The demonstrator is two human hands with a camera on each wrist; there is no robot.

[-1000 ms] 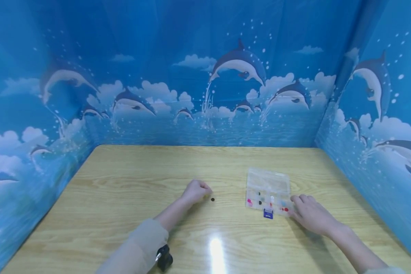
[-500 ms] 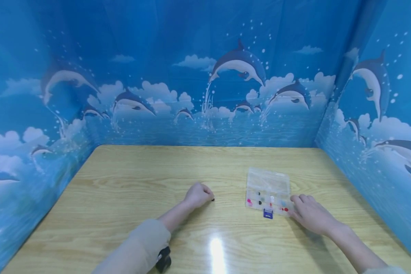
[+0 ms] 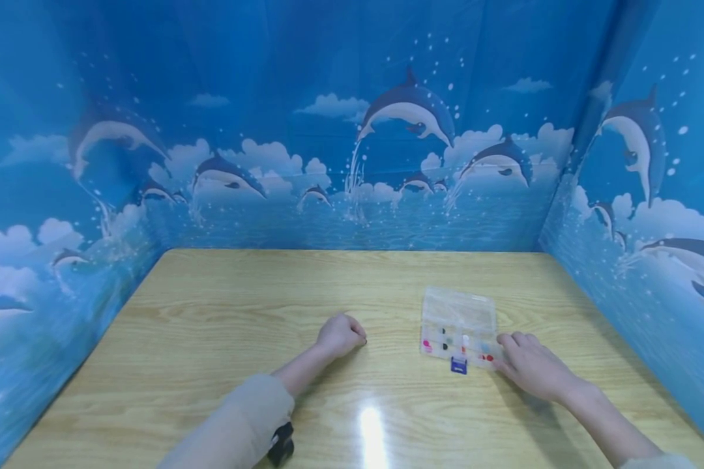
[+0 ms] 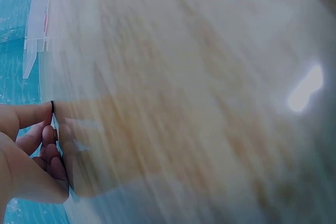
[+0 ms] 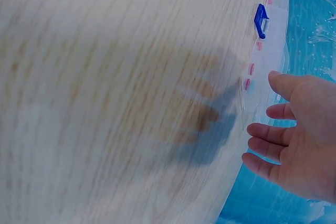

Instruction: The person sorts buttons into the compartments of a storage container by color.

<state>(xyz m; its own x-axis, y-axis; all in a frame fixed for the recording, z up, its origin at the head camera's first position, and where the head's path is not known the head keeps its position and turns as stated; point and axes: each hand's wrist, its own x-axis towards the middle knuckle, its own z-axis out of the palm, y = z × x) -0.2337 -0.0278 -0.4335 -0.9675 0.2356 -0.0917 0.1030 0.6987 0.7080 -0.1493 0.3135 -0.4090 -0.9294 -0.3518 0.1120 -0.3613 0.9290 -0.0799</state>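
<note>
My left hand is low over the middle of the table, fingers bent. Its thumb and fingertip pinch a small black disc, seen edge-on against the tabletop in the left wrist view; only a speck of it shows in the head view. Beside another bent finger is a small brownish piece. My right hand is at the right side of a clear plastic compartment box, its loosely bent fingers at the edge. The lid lies back, and a blue latch hangs at the front.
Inside the compartments are pink pieces, black pieces and red pieces. Light wood tabletop surrounds both hands. A blue curtain with dolphins stands behind the table and along both sides.
My left hand has moved slightly right onto the black disc, which lay in plain sight beside it and is now mostly covered by the fingers. The right hand and box have stayed put.
</note>
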